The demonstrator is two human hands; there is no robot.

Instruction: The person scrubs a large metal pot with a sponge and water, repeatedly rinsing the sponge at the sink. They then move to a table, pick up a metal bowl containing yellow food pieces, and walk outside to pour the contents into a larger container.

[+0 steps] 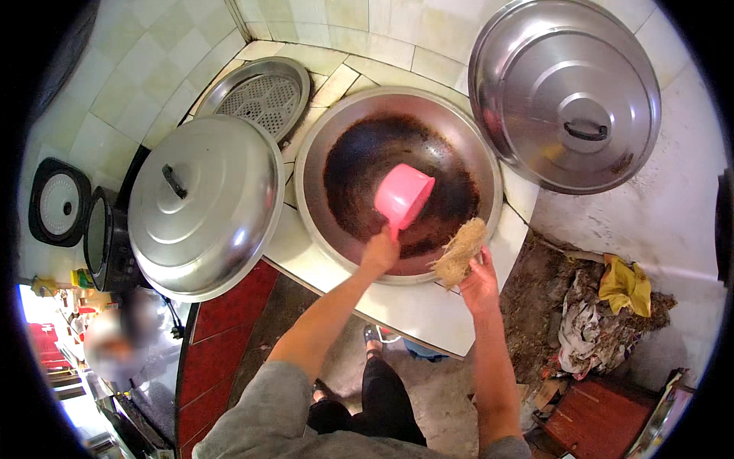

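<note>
My left hand (pixel 380 252) is wrapped round the handle of a pink plastic dipper (pixel 399 191), which I hold tilted over a large wok (pixel 310 145). The wok's inside is dark brown and scorched, with a paler metal rim. Its bottom is partly hidden behind the dipper. At the wok's right front edge, my right hand (pixel 480 283) grips a tan fibrous scrubber (pixel 461 252), perhaps a loofah, between thumb and fingers. Whether the scrubber touches the rim I cannot tell.
A domed metal lid (pixel 222 222) stands left of the wok; another large lid (pixel 535 92) leans on the wall at right. Behind lies a perforated steamer tray (pixel 267 96). A black rice cooker (pixel 111 245) is far left. Rubbish (pixel 592 329) is heaped on the floor at right.
</note>
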